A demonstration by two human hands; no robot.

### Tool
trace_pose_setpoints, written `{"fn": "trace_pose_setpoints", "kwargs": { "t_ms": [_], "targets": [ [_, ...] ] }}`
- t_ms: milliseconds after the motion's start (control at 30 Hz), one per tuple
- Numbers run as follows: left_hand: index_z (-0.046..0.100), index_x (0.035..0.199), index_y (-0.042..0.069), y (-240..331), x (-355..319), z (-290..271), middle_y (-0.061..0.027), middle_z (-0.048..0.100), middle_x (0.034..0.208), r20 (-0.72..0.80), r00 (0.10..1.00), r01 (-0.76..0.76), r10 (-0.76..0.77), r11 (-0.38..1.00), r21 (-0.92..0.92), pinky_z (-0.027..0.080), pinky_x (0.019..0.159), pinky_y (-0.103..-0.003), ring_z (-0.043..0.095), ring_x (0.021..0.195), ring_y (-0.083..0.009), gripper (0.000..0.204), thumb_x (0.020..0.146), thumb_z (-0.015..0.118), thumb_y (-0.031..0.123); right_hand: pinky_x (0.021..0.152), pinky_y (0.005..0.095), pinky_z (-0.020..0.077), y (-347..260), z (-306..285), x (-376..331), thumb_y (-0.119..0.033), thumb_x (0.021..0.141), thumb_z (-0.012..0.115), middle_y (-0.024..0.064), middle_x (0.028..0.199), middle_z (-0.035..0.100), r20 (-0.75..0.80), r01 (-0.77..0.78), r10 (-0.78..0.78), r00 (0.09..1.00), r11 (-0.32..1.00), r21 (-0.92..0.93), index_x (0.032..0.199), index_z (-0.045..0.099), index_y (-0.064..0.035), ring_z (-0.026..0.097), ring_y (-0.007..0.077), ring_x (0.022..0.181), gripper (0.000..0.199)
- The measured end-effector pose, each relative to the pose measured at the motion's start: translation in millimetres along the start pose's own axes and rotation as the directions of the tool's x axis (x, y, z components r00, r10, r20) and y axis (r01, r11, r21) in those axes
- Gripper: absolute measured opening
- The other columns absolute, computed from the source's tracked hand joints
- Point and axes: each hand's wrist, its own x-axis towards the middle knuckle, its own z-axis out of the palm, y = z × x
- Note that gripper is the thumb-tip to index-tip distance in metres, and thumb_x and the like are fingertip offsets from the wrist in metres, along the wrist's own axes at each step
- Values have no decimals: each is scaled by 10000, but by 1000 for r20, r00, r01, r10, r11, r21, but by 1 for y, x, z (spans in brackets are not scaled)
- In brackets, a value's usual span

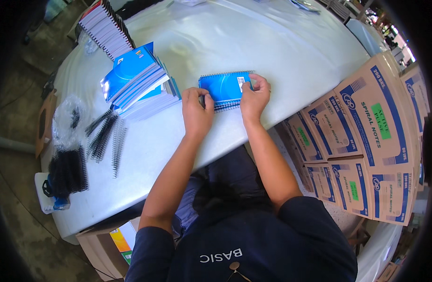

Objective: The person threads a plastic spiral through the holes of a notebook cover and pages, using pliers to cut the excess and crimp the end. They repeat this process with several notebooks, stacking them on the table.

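Head view, looking down: I see both hands working on a small blue spiral notebook point(224, 89) that lies near the front edge of the white tabletop point(281, 51), roughly at its middle. The left hand point(196, 109) is closed over the notebook's lower left corner, thumb on the cover; the fingers curl under the edge and I cannot make out their tips. The right hand point(255, 97) pinches the right end of the notebook, fingers bent over a pale label on the cover, so that end of the cover is hidden from me. A wire binding runs along the far edge, and a second line of coils shows at the near edge, partly covered by both hands; whether this is one notebook or two stacked I cannot tell. To the left lies a slumped stack of blue-covered notebooks point(136, 82), and behind it a leaning row of uncovered white pads point(105, 28), cut off by the upper rim. Loose black binding coils point(103, 136) are spread at the left end of the tabletop, beside a denser bundle of black coils point(68, 171) and a clear plastic bag point(68, 117) whose contents are unclear. Printed cardboard cartons point(366, 131) are stacked at the right, their far side lost in the dark fisheye rim. The person's dark-sleeved torso fills the lower edge.
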Motion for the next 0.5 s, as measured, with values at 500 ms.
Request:
{"fn": "trace_pose_setpoints", "kwargs": {
  "t_ms": [500],
  "targets": [
    [594,1131,41,26,65,-139,-164,564,1179,-102,912,-148,396,552,821,377,949,-428,542,1035,-338,383,764,638,141,830,362,406,-42,-13,-18,-75,839,607,105,1076,534,-67,354,-349,935,930,97,1128,529,-28,498,231,948,303]
  ]
}}
